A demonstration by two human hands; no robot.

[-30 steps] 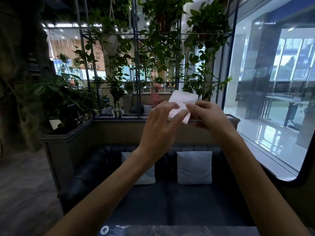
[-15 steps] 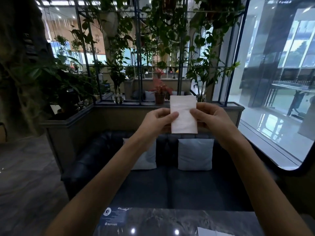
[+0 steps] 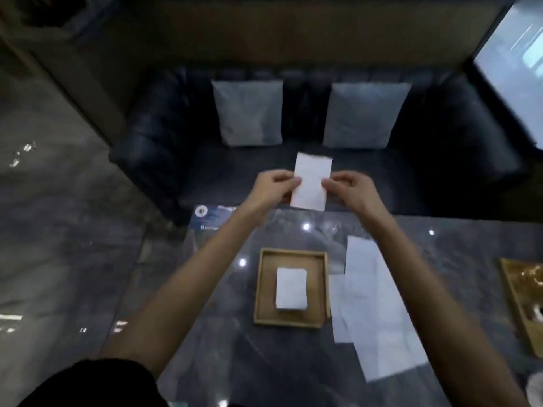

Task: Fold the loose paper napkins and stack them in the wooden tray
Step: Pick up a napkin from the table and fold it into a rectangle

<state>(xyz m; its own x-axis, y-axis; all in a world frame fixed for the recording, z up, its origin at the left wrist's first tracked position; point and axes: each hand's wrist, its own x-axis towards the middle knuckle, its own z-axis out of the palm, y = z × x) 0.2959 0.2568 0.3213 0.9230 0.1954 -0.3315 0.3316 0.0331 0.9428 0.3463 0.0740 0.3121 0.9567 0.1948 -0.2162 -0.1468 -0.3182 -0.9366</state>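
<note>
- Left hand (image 3: 271, 189) and right hand (image 3: 349, 190) pinch opposite edges of the folded napkin (image 3: 311, 182), held above the desk's (image 3: 235, 362) far edge
- Align edges squarely before lowering
- Set it flush on the stack (image 3: 291, 292) in the wooden tray (image 3: 261, 289); loose napkins (image 3: 379, 318) lie just right

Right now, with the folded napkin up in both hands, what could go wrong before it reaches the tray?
The left hand and right hand only pinch the folded napkin's sides, seemingly beyond the table's far edge; a slip could drop it off the table.
The right forearm crosses above the loose napkins; lowering may drag them.
Landing off-centre could skew the stack in the wooden tray.
</note>
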